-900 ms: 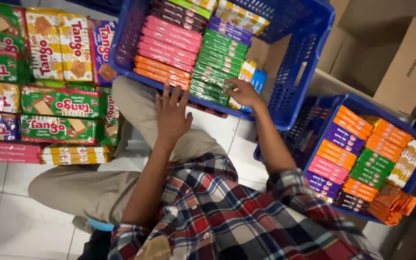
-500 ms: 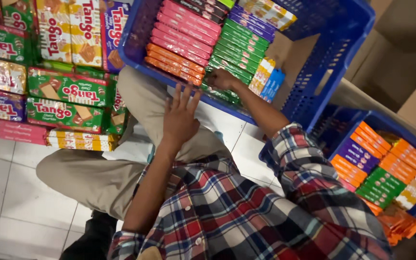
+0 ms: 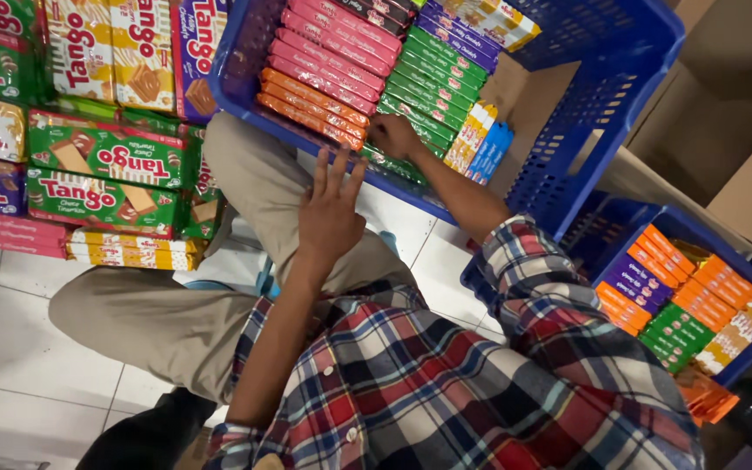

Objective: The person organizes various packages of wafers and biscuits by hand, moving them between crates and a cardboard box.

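My left hand (image 3: 331, 213) lies flat on my khaki-trousered knee, fingers spread, holding nothing. My right hand (image 3: 393, 137) reaches out of a plaid sleeve into a large blue plastic crate (image 3: 567, 113) tilted against my knee. Its fingers are curled on the near ends of the green wafer packets (image 3: 424, 104). Rows of orange packets (image 3: 315, 104), pink packets (image 3: 332, 48) and purple packets (image 3: 459, 39) fill the same crate. Several yellow and blue packets (image 3: 479, 144) stand on end just right of my right hand.
Boxed wafers in green, red, yellow and pink are stacked at the left (image 3: 106, 157). A second blue crate (image 3: 741, 361) of orange, purple and green packets sits at the right. Brown cardboard boxes (image 3: 733, 104) stand behind it. The floor is white tile (image 3: 10, 348).
My right hand slid left from the crate's near right corner to the green row. My left hand stayed on my knee. The view has tilted and come closer.
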